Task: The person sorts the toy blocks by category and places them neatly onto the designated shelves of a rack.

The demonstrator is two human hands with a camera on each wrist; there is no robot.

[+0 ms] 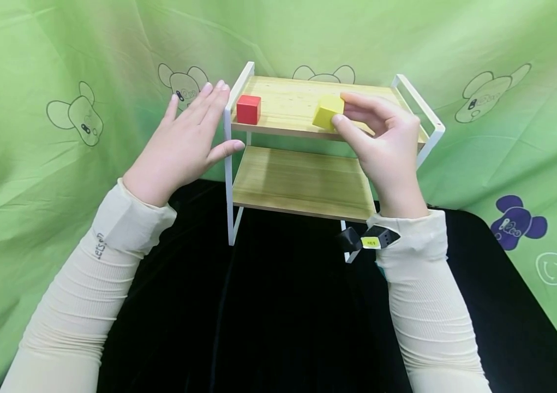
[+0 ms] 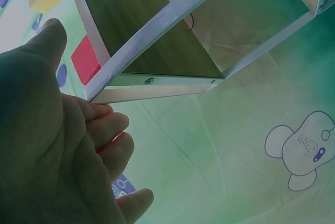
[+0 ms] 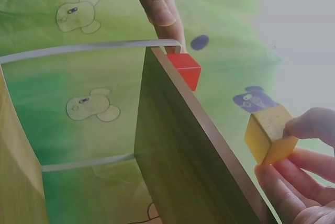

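Pinching a yellow cube (image 1: 328, 112) between thumb and fingertips, the right hand (image 1: 386, 143) holds it at the front edge of the rack's (image 1: 230, 164) top shelf (image 1: 288, 103), right of centre; the right wrist view shows the cube just clear of the shelf board, so it looks lifted rather than resting. The left hand (image 1: 185, 144) is released, fingers straight and together, palm laid flat against the white frame at the rack's left end, thumb reaching under the top shelf's front edge. A red cube (image 1: 249, 109) sits on the top shelf at its left front corner, just beside those fingers. The lower shelf (image 1: 303, 183) is bare wood. The rack stands on a black surface (image 1: 268, 311) with green cloth (image 1: 62, 65) hung behind
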